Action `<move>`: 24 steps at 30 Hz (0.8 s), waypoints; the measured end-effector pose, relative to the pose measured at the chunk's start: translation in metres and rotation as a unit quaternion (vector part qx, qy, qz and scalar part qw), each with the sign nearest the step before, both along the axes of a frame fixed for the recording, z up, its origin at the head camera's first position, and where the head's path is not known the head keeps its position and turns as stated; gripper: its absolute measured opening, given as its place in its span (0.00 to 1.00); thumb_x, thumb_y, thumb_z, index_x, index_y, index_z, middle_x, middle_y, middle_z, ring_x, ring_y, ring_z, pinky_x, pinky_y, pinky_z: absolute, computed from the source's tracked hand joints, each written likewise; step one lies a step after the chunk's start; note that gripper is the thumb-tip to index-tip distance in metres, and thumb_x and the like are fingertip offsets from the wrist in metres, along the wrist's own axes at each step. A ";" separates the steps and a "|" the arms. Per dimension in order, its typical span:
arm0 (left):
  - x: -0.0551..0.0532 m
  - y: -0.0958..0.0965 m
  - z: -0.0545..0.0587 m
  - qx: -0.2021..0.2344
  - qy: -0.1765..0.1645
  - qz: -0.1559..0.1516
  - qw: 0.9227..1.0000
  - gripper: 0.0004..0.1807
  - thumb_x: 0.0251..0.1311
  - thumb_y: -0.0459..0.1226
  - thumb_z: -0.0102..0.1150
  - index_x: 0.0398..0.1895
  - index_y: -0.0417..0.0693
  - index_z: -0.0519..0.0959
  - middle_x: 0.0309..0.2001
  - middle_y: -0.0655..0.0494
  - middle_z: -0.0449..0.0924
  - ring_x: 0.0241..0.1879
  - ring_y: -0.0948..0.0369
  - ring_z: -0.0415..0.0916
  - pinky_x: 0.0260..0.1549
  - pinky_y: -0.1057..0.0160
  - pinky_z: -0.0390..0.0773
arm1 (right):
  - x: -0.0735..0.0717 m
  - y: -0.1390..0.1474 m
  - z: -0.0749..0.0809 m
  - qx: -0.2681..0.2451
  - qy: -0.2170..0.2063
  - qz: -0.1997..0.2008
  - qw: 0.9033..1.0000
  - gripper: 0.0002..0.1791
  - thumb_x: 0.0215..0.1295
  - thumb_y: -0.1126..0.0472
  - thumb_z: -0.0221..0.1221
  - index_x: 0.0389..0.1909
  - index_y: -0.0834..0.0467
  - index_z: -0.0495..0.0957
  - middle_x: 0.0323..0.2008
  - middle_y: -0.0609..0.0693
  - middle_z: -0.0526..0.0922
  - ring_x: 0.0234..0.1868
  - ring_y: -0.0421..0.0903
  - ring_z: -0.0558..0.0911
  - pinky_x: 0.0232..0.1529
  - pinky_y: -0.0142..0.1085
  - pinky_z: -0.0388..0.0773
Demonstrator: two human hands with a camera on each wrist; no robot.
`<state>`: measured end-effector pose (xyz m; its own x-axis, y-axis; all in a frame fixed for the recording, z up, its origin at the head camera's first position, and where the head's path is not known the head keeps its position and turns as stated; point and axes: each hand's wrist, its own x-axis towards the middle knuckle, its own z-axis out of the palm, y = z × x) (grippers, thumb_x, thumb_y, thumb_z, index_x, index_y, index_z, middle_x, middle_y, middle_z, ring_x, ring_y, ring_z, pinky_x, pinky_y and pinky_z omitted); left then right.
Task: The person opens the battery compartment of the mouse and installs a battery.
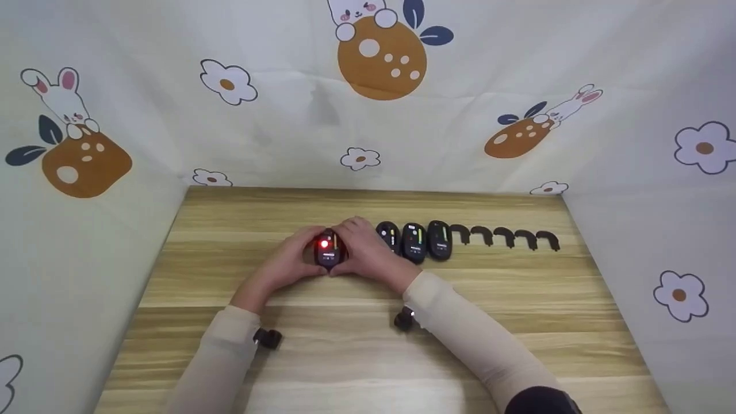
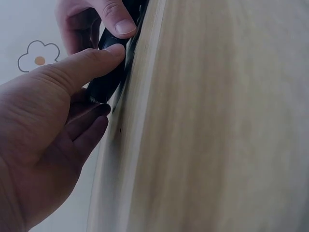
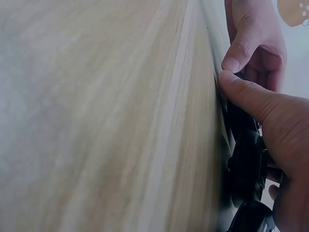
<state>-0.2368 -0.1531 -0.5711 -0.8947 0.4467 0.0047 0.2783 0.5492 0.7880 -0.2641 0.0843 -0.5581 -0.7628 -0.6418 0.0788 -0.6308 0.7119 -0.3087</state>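
Observation:
A black computer mouse (image 1: pixel 329 257) lies underside up on the wooden table, its sensor glowing red. My left hand (image 1: pixel 289 260) grips it from the left, thumb at the near end. From the other side my right hand (image 1: pixel 368 250) holds the same mouse, the two thumbs close together. In the left wrist view the mouse (image 2: pixel 107 86) shows between the left thumb and fingers. Immediately right of my right hand stand more upturned mice, one partly hidden by the hand (image 1: pixel 388 233), then a second mouse (image 1: pixel 414 242) and a third mouse (image 1: pixel 440 240).
Several curved black pieces (image 1: pixel 482 234) form a row right of the mice. The wooden table (image 1: pixel 345 345) ends at a patterned cloth backdrop (image 1: pixel 287 144) behind and at both sides. A small black camera is on each wrist.

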 end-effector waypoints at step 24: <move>0.026 -0.015 0.020 -0.069 0.066 0.022 0.995 0.51 0.69 0.46 0.77 0.87 0.42 0.60 0.86 0.39 0.57 0.84 0.38 0.54 0.83 0.36 0.56 | 0.050 0.096 0.014 -0.086 0.037 0.001 0.996 0.57 0.63 0.33 0.76 0.83 0.61 0.65 0.81 0.56 0.69 0.83 0.59 0.63 0.85 0.57 0.56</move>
